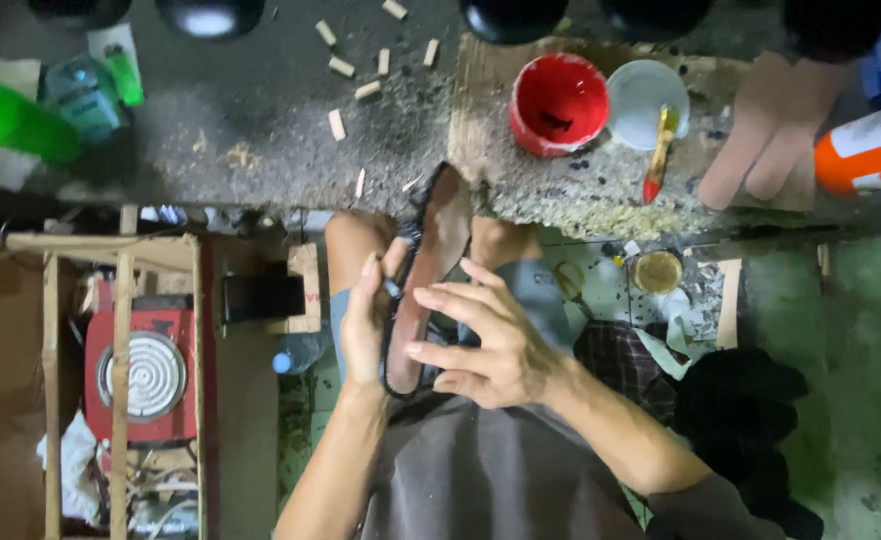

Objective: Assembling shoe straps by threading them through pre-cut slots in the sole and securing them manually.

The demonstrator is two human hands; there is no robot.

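Two hands meet over your lap, both on a long brown shoe sole (431, 265) that runs from your knees up to the near edge of the workbench (261, 150). Your left hand (366, 325) wraps the sole's left rim from below, fingers curled around it and the thumb raised beside the dark strap (408, 232); something small seems pinched at its fingertips, though the view is too blurred to be sure. Your right hand (491, 345) lies across the sole's lower half, fingers spread and straight, pressing flat on it rather than closing around it.

Just past the sole's far tip, on the bench's near edge, stands a red cup (559, 103), with a pale bowl (647, 97) touching its right side and a brush (660, 152) leaning out of that bowl. Small wood blocks (353, 65) are scattered toward the bench's far edge. A green bottle (6, 125) lies at the left end, an orange-and-white can (866, 150) at the right end.

Below the bench, a red hot plate (146, 375) sits in a wooden frame to your left, and a small round tin (658, 271) rests on the floor to your right, near dark cloth (746, 400).
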